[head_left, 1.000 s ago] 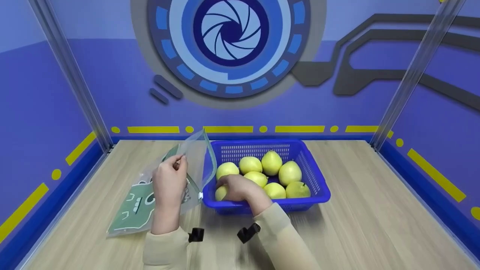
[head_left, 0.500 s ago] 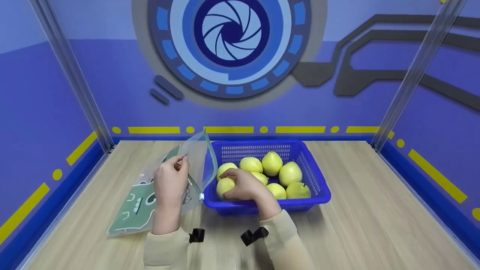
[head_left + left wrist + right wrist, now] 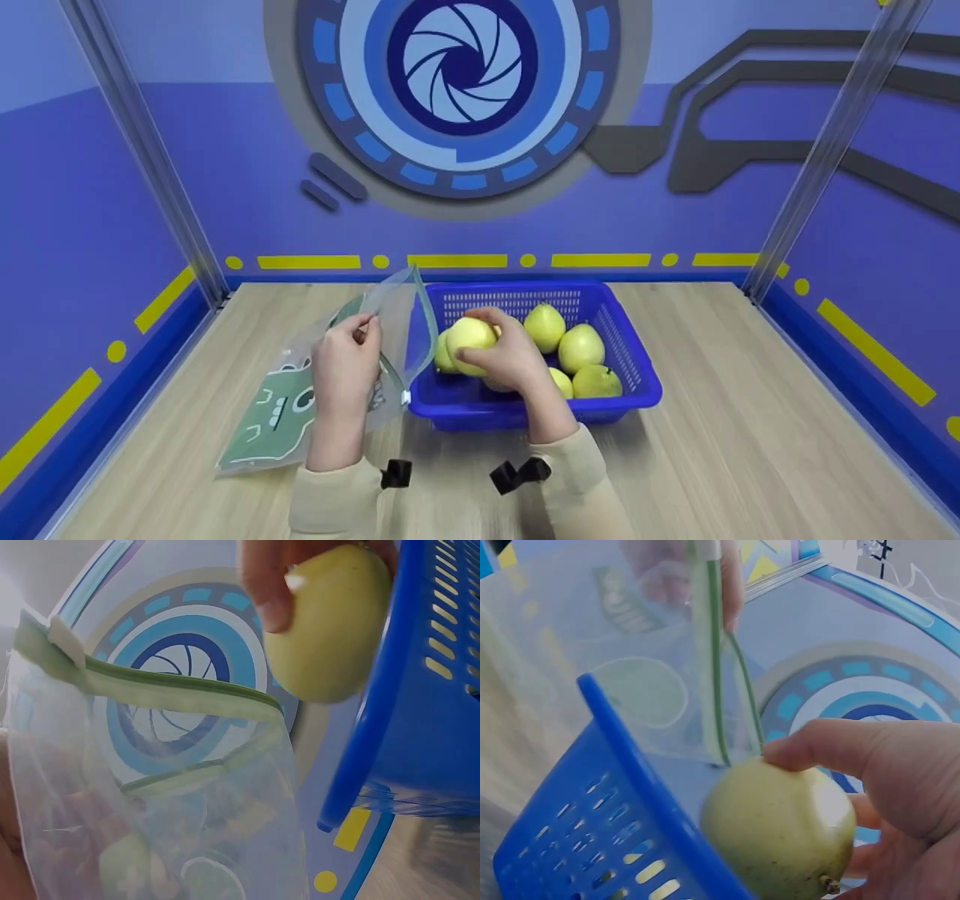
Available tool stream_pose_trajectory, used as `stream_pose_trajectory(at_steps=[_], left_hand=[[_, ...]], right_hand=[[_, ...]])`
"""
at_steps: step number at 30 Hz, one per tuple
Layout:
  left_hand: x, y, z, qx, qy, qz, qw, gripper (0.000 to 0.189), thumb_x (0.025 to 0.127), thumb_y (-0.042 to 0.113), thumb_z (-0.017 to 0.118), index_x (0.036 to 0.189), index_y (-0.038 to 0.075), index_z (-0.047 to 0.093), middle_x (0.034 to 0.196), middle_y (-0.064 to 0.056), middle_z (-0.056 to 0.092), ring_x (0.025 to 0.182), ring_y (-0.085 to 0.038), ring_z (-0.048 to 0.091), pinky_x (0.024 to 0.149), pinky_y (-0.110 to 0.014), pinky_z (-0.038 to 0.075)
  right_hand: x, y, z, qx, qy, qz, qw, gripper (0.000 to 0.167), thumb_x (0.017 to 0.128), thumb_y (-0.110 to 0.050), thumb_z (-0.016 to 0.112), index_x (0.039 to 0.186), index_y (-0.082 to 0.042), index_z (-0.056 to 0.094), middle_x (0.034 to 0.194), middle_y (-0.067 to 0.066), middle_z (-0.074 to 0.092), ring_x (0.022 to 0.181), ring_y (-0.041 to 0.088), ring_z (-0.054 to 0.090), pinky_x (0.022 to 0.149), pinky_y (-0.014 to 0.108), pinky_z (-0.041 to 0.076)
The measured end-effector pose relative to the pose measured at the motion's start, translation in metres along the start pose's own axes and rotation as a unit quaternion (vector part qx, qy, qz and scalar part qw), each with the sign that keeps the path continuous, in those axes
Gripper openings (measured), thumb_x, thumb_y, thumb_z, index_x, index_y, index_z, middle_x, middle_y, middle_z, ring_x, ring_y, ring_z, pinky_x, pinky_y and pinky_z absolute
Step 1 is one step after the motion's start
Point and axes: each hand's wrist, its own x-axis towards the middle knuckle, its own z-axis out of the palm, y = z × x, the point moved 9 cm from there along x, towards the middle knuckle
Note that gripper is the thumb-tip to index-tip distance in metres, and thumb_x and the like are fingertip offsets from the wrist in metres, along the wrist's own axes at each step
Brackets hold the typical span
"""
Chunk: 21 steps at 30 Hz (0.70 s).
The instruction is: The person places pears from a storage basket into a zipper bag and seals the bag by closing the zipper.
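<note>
My right hand (image 3: 514,356) grips a yellow-green pear (image 3: 470,345), lifted over the left part of a blue plastic basket (image 3: 480,412). In the right wrist view the thumb presses on the pear (image 3: 776,829), whose stem end faces the camera. My left hand (image 3: 345,367) pinches the edge of a clear zip bag (image 3: 397,300) with a green print, its mouth spread apart beside the basket. The green zip strip (image 3: 180,686) and white slider show in the left wrist view. Several more pears (image 3: 581,347) lie in the basket, some partly hidden by my right hand.
A wooden table (image 3: 712,420) carries everything. Blue panels (image 3: 187,187) with metal corner posts stand at the back and both sides. The basket's raised left rim (image 3: 637,765) stands between its inside and the bag.
My right hand has raised the pear from the basket's front left corner, upward and slightly right. The left hand and the bag have hardly moved.
</note>
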Motion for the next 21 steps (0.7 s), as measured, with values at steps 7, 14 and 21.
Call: stream_pose_trajectory(at_steps=[7, 14, 21], left_hand=[[-0.006, 0.010, 0.012, 0.023, -0.024, 0.016, 0.9993, 0.026, 0.100, 0.019, 0.064, 0.113, 0.003, 0.078, 0.078, -0.012, 0.072, 0.059, -0.019, 0.057, 0.054, -0.029, 0.043], [-0.014, 0.020, 0.029, 0.052, -0.054, 0.022, 0.9970, 0.025, 0.098, 0.019, 0.066, 0.112, 0.002, 0.078, 0.079, -0.011, 0.072, 0.061, -0.017, 0.057, 0.055, -0.029, 0.046], [-0.017, 0.026, 0.030, 0.045, -0.051, 0.034, 0.9972, 0.024, 0.099, 0.018, 0.067, 0.111, 0.001, 0.078, 0.080, -0.012, 0.072, 0.063, -0.019, 0.057, 0.058, -0.029, 0.048]], right_hand=[[-0.007, -0.013, -0.011, 0.098, 0.062, -0.014, 0.9932, 0.060, 0.081, -0.014, 0.083, 0.137, -0.012, 0.062, 0.139, 0.014, 0.060, 0.105, 0.031, 0.065, 0.085, 0.040, 0.058], [-0.015, -0.036, 0.002, 0.124, 0.088, -0.080, 0.9852, 0.062, 0.081, -0.016, 0.084, 0.139, -0.011, 0.061, 0.141, 0.012, 0.060, 0.113, 0.032, 0.062, 0.088, 0.042, 0.057], [-0.018, -0.041, 0.022, 0.126, 0.069, -0.096, 0.9849, 0.061, 0.084, -0.014, 0.083, 0.140, -0.010, 0.060, 0.144, 0.014, 0.057, 0.118, 0.032, 0.061, 0.092, 0.045, 0.056]])
